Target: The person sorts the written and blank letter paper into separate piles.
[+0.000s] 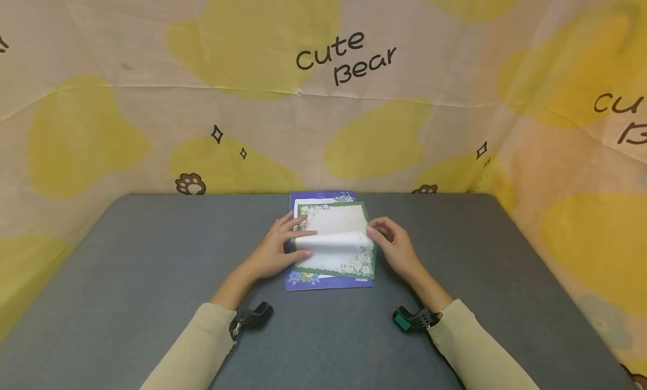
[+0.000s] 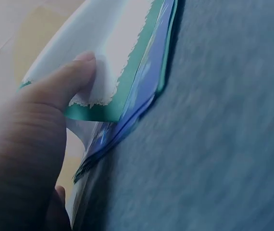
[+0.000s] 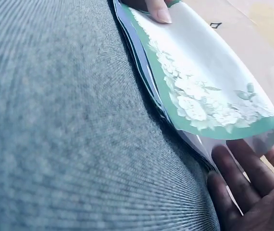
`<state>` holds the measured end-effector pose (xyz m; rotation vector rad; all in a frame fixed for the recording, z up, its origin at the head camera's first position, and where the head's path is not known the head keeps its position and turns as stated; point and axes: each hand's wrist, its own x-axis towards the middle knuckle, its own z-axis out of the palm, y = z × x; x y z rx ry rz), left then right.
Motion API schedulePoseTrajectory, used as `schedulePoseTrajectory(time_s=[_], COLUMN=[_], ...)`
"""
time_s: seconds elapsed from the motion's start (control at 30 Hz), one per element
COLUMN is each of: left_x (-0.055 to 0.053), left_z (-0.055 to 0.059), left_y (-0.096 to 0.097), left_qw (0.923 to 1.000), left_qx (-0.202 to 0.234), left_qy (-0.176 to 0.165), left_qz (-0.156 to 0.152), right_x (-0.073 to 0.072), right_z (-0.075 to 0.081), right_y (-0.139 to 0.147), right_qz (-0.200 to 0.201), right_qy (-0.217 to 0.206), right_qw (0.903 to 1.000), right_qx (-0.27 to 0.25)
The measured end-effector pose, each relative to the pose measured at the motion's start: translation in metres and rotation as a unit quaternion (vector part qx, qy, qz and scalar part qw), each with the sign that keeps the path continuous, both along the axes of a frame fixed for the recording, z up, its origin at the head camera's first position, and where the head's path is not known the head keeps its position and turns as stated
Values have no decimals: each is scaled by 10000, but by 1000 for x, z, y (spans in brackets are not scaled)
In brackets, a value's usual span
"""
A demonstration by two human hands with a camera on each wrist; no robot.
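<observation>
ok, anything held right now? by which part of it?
The sheet, by its right edge, pinched in the right hand. The left hand rests on the sheet's left side, fingers spread.

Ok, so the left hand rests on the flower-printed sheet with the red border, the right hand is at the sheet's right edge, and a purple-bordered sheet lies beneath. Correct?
The flower-printed sheet has a green border, not red; the right wrist view shows it. The left hand, right hand and purple-bordered sheet are as you say.
</observation>
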<state>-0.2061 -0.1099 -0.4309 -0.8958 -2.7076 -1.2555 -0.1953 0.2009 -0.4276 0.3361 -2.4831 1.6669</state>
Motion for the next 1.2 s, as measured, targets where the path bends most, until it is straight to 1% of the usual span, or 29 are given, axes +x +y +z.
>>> schedulePoseTrajectory(time_s=[0.13, 0.27, 0.33, 0.43, 0.53, 0.6, 0.63, 0.73, 0.8, 0.87, 1.07, 1.13, 1.2], left_x=[2, 4, 5, 7, 7, 7, 7, 6, 6, 5, 4, 3, 3], left_z=[1, 1, 2, 2, 2, 2, 2, 3, 5, 8, 15, 17, 19], left_y=[5, 7, 7, 8, 9, 11, 12, 16, 18, 21, 30, 34, 37], left_qw=[9999, 9997, 9997, 9992, 9975, 9954, 9943, 9907, 9889, 9872, 9787, 9771, 9769], left_qx=[22, 13, -1, -30, -21, 97, 167, 419, 617, 812, 1448, 1530, 1524], left_qy=[-47, -114, -178, -385, -528, -552, -505, -383, -311, -314, -575, -668, -733], left_qz=[-142, -215, -179, 35, 462, 775, 920, 1234, 1315, 1335, 1335, 1321, 1308], right_x=[-1, -2, -2, -2, -2, -2, -2, -3, -3, -3, -2, -2, -1], right_z=[1, 1, 1, 0, -2, -3, -3, -3, -2, -2, 0, 0, 0], right_y=[1, 3, 5, 8, 11, 13, 14, 15, 16, 17, 18, 18, 17], right_qz=[-199, -132, -76, -77, -142, -183, -195, -208, -190, -174, -85, -50, -13], right_qy=[-297, -475, -484, -479, -533, -590, -609, -663, -696, -711, -653, -603, -548], right_qw=[9992, 9985, 9986, 9984, 9972, 9960, 9957, 9947, 9939, 9933, 9936, 9938, 9937], right_qx=[-185, -250, -220, -285, -512, -646, -668, -762, -830, -892, -912, -934, -980])
